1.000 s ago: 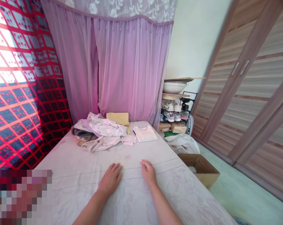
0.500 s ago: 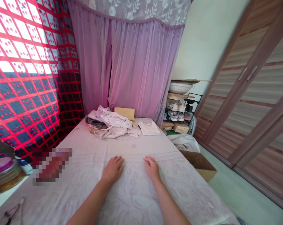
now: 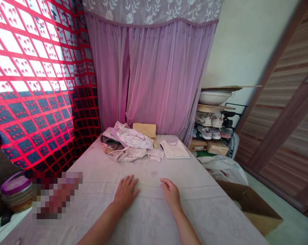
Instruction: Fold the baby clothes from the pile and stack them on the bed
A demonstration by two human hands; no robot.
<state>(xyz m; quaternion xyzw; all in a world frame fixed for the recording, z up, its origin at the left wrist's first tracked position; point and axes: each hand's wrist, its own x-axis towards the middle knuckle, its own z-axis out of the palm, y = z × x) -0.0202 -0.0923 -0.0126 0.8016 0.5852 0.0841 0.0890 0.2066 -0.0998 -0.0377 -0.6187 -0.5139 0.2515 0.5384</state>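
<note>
My left hand [image 3: 125, 193] rests palm down on the pale patterned sheet [image 3: 146, 214], its fingers apart and holding nothing. To its right, my right hand [image 3: 170, 193] lies on the same sheet with its fingers curled together; nothing shows in them. Beyond my left hand is a loose heap of light clothes [image 3: 133, 139], some printed, some striped, with darker pieces at its left. A folded white garment with a lilac neckline [image 3: 175, 149] lies flat to the right of the heap. Behind the heap sits a folded yellow cloth [image 3: 145, 130].
Purple curtains [image 3: 164, 78] hang behind the bed. On the right are a shoe rack [image 3: 215, 109] with a white basin [image 3: 215, 98], a plastic bag [image 3: 225, 166] and an open cardboard box [image 3: 263, 217]. A purple-lidded jar [image 3: 17, 192] and a blurred-out patch are at the left.
The view has shifted, so the clothes and rack appear larger and lower. The fingers of my left hand have spread. My right hand remains curled on the sheet.
</note>
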